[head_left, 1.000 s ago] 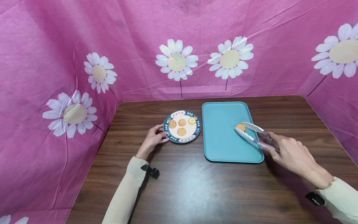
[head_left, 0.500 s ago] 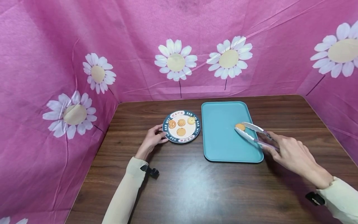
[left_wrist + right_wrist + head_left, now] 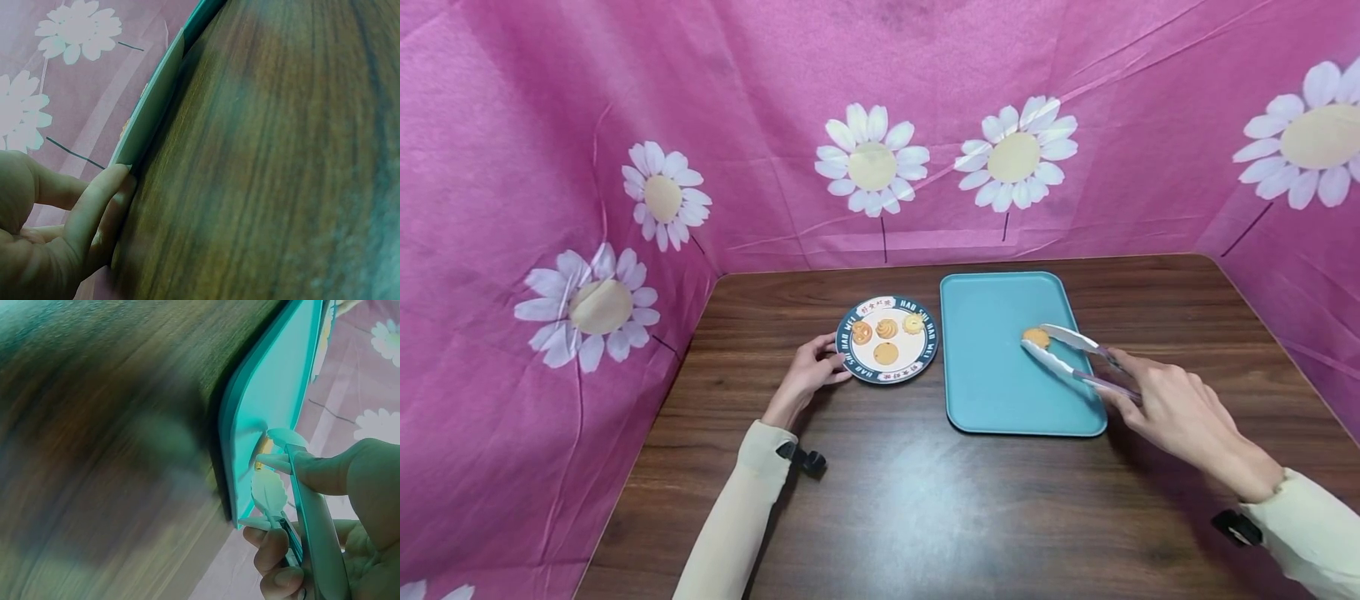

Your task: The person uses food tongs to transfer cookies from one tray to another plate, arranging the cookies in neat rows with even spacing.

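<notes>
My left hand (image 3: 811, 365) is at the left rim of a round plate (image 3: 847, 367) with a dark blue patterned border, thumb and fingers pinching its edge. Several cookies (image 3: 886, 353) lie on that plate. In the left wrist view the plate (image 3: 150, 106) shows edge-on, its rim meeting my fingertips (image 3: 119, 175). With my right hand (image 3: 1180, 412) I grip metal tongs (image 3: 1097, 382). Their pale scalloped tips lie on either side of a round golden cookie (image 3: 1036, 337) over the turquoise tray (image 3: 1000, 396). In the right wrist view the tongs (image 3: 315, 537) partly hide the cookie (image 3: 265, 449).
The plate and tray sit side by side on a dark wood-grain table (image 3: 880, 500), a narrow gap between them. A pink cloth (image 3: 760, 125) with large white daisies stands behind and at both sides. The tray has a low raised rim.
My right hand and the tongs have shifted slightly left, and the cookie between the tips has moved left with them. My left hand and the plate keep their place.
</notes>
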Demonstrator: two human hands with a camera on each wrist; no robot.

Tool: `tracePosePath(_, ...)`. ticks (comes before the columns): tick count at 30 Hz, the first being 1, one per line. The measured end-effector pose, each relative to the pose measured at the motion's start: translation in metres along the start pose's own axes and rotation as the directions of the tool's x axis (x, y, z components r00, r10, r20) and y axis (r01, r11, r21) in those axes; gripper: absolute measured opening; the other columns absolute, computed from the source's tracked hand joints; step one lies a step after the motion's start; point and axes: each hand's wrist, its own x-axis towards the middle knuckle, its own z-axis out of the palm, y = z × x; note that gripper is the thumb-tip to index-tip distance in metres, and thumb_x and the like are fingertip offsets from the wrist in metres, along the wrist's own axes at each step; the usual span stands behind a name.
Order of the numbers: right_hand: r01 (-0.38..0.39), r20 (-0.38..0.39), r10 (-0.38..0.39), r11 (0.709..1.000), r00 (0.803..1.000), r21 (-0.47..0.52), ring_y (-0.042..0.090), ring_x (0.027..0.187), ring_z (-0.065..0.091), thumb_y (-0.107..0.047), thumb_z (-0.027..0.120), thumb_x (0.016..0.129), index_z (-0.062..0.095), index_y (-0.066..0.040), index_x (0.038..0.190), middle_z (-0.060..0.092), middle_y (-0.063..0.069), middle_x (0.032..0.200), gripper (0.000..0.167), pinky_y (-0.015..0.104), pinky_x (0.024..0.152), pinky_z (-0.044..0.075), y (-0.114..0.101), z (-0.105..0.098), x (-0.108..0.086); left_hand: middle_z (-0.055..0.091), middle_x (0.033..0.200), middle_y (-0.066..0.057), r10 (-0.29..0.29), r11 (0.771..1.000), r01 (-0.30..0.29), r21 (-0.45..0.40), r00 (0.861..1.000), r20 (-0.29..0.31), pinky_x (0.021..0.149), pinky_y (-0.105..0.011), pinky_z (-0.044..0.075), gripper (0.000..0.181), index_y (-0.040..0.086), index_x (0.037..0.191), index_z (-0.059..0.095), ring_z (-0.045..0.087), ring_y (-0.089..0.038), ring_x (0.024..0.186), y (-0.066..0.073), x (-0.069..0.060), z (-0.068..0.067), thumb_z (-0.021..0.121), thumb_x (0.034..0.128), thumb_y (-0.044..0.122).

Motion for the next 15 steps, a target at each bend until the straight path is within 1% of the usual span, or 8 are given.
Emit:
tracePosePath(3,0.015,-0.017,-0.015,1.0,1.0,0.002,0.021,0.061,0.044,-0.042,0.07,0.098,0.057,-0.01,0.145,0.046,0.001,0.067,0.058,0.034,0.041,0.033,-0.003,0.002,0.003,0.05,0.126,-0.018,0.003,1.0,-0.003,0.001,1.0,0.001,0.079,-0.02,0.067,0.056,-0.001,0.155,0.044,0.063,-0.016,0.094,0.0,0.0,0.0,0.052,0.1001,-0.009)
tracePosePath(5,0.025,-0.024,-0.025,1.0,0.999,0.006,0.021,0.061,0.045,-0.041,0.071,0.098,0.058,-0.01,0.144,0.055,0.005,0.072,0.057,0.035,0.04,0.035,-0.005,0.003,0.005,0.05,0.126,-0.018,-0.001,1.0,0.001,0.007,1.0,-0.001,0.079,-0.021,0.067,0.056,-0.001,0.155,0.044,0.064,-0.016,0.094,-0.001,0.001,0.0,0.053,0.1002,-0.008)
tracePosePath(8,0.041,-0.025,-0.041,0.999,0.999,0.013,0.021,0.062,0.048,-0.039,0.072,0.098,0.059,-0.008,0.142,0.069,0.014,0.087,0.055,0.036,0.039,0.037,-0.009,0.004,0.007,0.051,0.128,-0.018,-0.009,1.0,0.009,0.02,1.0,-0.006,0.081,-0.022,0.067,0.056,0.001,0.155,0.045,0.064,-0.016,0.095,0.0,0.0,0.0,0.053,0.1005,-0.007)
tracePosePath(10,0.051,-0.026,-0.051,0.999,0.998,0.016,0.02,0.062,0.05,-0.038,0.072,0.098,0.059,-0.008,0.142,0.073,0.018,0.098,0.056,0.036,0.039,0.038,-0.012,0.005,0.01,0.05,0.129,-0.018,-0.008,1.0,0.008,0.021,1.0,-0.005,0.081,-0.022,0.067,0.056,0.001,0.155,0.046,0.064,-0.017,0.095,0.0,0.0,0.0,0.054,0.1003,-0.007)
tracePosePath(11,0.057,-0.028,-0.057,0.998,0.998,0.016,0.019,0.062,0.05,-0.038,0.072,0.098,0.059,-0.007,0.142,0.074,0.018,0.099,0.056,0.036,0.039,0.038,-0.013,0.006,0.011,0.05,0.129,-0.019,-0.007,1.0,0.007,0.02,1.0,-0.004,0.081,-0.022,0.067,0.056,0.001,0.155,0.046,0.064,-0.017,0.095,0.0,0.0,0.0,0.054,0.1002,-0.008)
tracePosePath(13,0.066,-0.027,-0.066,0.998,0.997,0.012,0.018,0.061,0.049,-0.039,0.072,0.098,0.059,-0.007,0.143,0.071,0.014,0.09,0.056,0.033,0.039,0.036,-0.016,0.007,0.013,0.05,0.129,-0.019,-0.001,1.0,0.001,0.011,1.0,0.0,0.081,-0.022,0.067,0.056,0.0,0.154,0.046,0.064,-0.017,0.095,0.001,0.001,0.0,0.054,0.0997,-0.008)
tracePosePath(15,0.074,-0.029,-0.074,0.997,0.997,0.006,0.016,0.06,0.046,-0.039,0.072,0.098,0.059,-0.008,0.143,0.061,0.006,0.078,0.057,0.03,0.04,0.033,-0.019,0.008,0.014,0.05,0.129,-0.019,-0.001,1.0,0.001,0.013,1.0,0.002,0.081,-0.022,0.067,0.056,0.001,0.154,0.046,0.063,-0.017,0.096,0.001,0.001,0.0,0.054,0.0999,-0.008)
